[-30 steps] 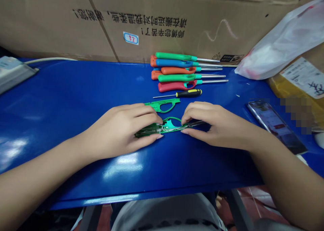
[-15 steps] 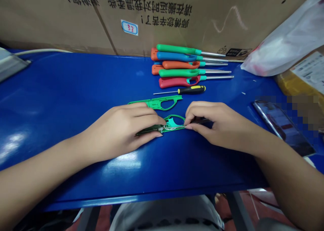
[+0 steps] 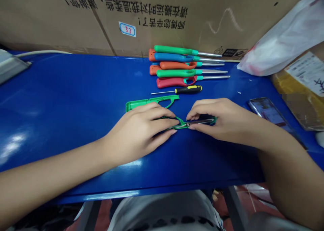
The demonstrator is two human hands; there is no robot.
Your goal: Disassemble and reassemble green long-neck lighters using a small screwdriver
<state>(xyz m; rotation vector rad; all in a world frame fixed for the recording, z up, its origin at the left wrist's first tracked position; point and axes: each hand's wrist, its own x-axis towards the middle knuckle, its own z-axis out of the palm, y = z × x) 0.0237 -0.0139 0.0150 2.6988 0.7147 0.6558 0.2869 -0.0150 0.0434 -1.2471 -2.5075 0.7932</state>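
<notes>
My left hand (image 3: 141, 130) lies over a green lighter half-shell (image 3: 181, 123) on the blue table (image 3: 76, 96), fingers pressed on it, covering most of it. My right hand (image 3: 222, 121) pinches the metal tube (image 3: 199, 121) at the shell's right end. A second green half-shell (image 3: 141, 104) lies just behind my left hand. A black and yellow screwdriver (image 3: 188, 89) rests beyond it. Further back is a pile of several assembled long lighters (image 3: 177, 67) in green, blue, orange and red.
A big cardboard box (image 3: 152, 15) stands along the table's back edge. A white plastic bag (image 3: 286, 38) and a yellow parcel (image 3: 301, 82) sit at the right, a phone (image 3: 268, 111) near my right wrist. A grey device (image 3: 10, 67) with a white cable is at far left.
Both hands slid the open green shell to the right; my left hand now covers its trigger loop and wires. The spare half-shell behind is more exposed at its left end.
</notes>
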